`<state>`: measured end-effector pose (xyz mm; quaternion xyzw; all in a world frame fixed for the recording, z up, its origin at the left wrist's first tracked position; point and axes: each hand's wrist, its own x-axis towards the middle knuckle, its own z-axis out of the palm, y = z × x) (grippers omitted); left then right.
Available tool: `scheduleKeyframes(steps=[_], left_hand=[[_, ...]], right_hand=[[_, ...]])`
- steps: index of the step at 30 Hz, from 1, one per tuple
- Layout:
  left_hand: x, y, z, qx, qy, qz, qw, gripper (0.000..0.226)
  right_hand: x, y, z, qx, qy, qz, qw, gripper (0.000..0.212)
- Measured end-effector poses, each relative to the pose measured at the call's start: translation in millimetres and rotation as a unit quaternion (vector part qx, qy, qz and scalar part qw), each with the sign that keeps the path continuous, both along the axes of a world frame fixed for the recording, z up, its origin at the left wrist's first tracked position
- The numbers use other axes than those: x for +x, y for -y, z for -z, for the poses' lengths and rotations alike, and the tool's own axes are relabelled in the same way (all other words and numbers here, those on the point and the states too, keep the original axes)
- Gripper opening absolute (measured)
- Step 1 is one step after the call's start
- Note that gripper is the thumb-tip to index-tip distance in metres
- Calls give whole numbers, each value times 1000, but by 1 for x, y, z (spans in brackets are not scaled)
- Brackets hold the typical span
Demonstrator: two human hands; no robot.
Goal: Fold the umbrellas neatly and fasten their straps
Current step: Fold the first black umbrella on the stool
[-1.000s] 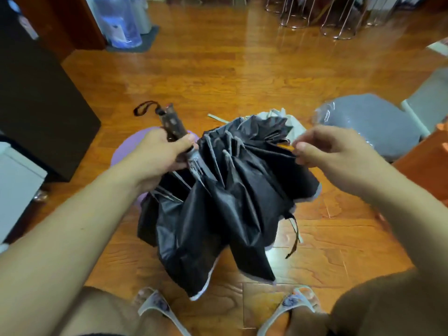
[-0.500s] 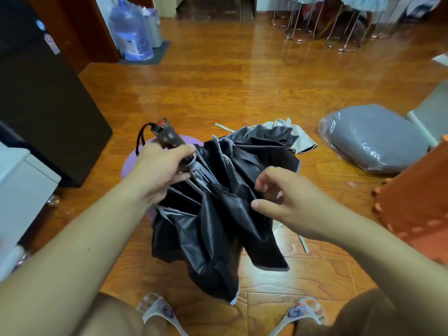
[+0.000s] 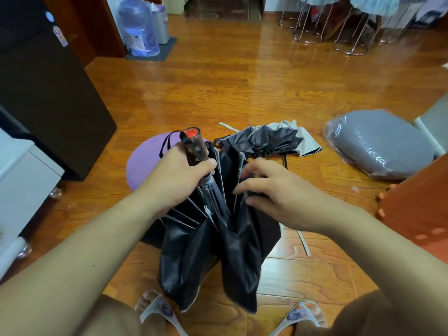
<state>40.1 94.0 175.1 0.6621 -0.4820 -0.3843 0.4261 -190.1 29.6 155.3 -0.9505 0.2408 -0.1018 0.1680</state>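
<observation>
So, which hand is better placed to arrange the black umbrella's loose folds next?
The right hand, probably. Its fingers already reach into the canopy beside the ribs, holding nothing firmly. The left hand grips the handle and steadies the umbrella.

A: Is anything legible here?

B: Nothing can be made out. The round red cap point(image 3: 191, 133) on the end of the dark brown patterned umbrella handle point(image 3: 196, 149), just left of centre, bears dark marks, but they are too blurred to read.

A: And the large blue translucent water bottle point(image 3: 138, 25) in the upper left of the frame?

B: It carries a pale label low on its side, unreadable at this size.

A: The tall dark brown cabinet point(image 3: 48, 93) at the left edge?

B: Two small stickers point(image 3: 60, 36) sit near its top corner; their print is too small to tell.
</observation>
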Motion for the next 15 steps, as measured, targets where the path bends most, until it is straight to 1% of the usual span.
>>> scheduleKeyframes(steps=[2,3,5,7,9,11,13,15], left_hand=[[4,-1,0,6,13,13,1000,29],[6,-1,-1,8,17,19,1000,28],[12,0,-2,8,13,23,1000,24],[18,1,-2,10,-11,12,1000,22],[21,0,0,16,-19,-13,1000,22],[21,0,2,27,-13,-40,999,22],[21,0,3,35,-10,-56,998,21],[21,1,2,39,-13,-61,997,23]], right_hand=[[-3,4,-1,-17,-27,-20,999,11],[-9,8,-3,-18,-42,-1,999,10],[-23,20,-6,-10,-70,64,995,15],[-31,27,-3,-29,-70,104,992,18],[-28,24,2,-97,-41,107,989,26],[-18,13,5,-145,-25,77,986,43],[-10,-3,6,-119,-41,45,991,57],[-7,-18,10,-84,-95,15,992,61]])
